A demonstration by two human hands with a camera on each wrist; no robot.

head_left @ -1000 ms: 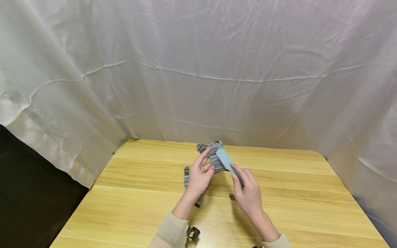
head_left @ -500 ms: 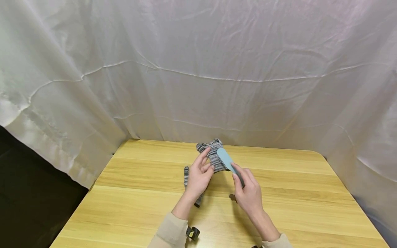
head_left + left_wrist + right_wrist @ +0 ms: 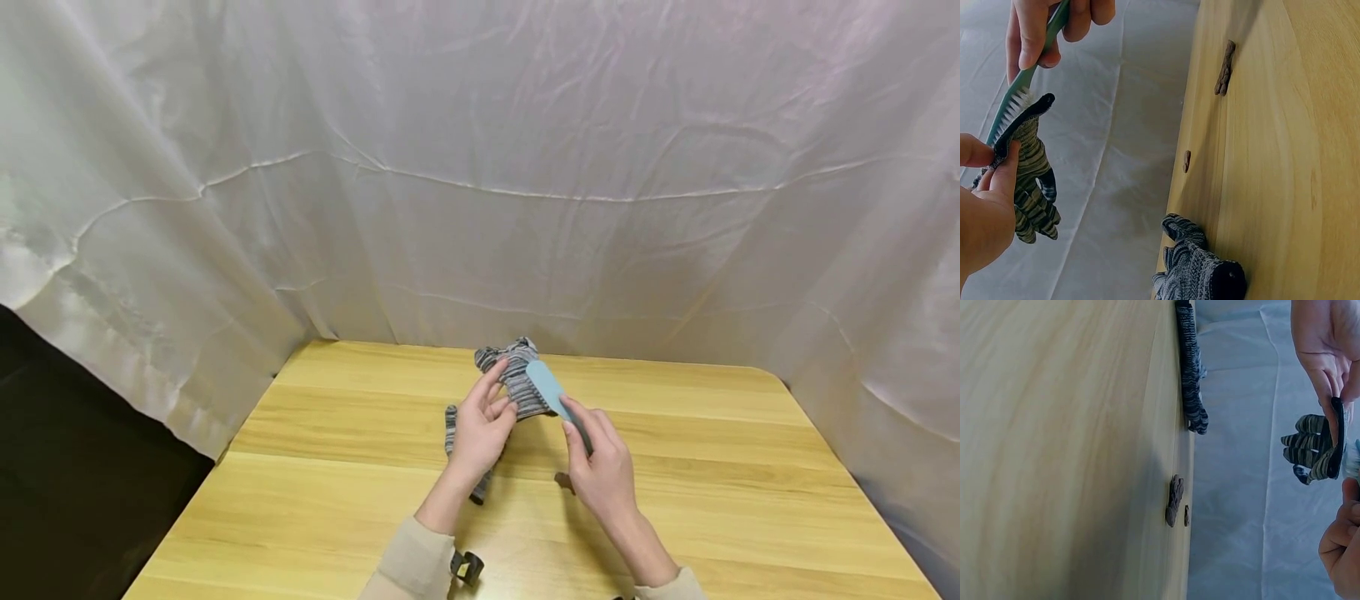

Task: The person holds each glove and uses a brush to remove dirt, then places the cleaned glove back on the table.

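My left hand (image 3: 480, 425) pinches a striped grey-and-black knit glove (image 3: 525, 392) by its dark cuff, lifted above the table. In the left wrist view the glove's fingers (image 3: 1038, 219) hang away from the hand. My right hand (image 3: 603, 467) grips a blue-green brush (image 3: 545, 385) by its handle. White bristles (image 3: 1017, 109) face the cuff of the glove and meet it there in the left wrist view. A second glove of the same knit (image 3: 1188, 262) lies on the table, partly hidden behind my left forearm in the head view.
Two brown, lumpy pieces lie on the wooden table (image 3: 712, 517), a longer one (image 3: 1225, 69) and a shorter one (image 3: 1187, 161). A small black object (image 3: 468, 567) shows beside the left sleeve. Pale curtains (image 3: 525, 208) hang behind the table, with dark cloth (image 3: 75, 467) at left.
The brush and right hand have shifted very slightly to the right against the held glove. The left hand and the second glove stay as they were.
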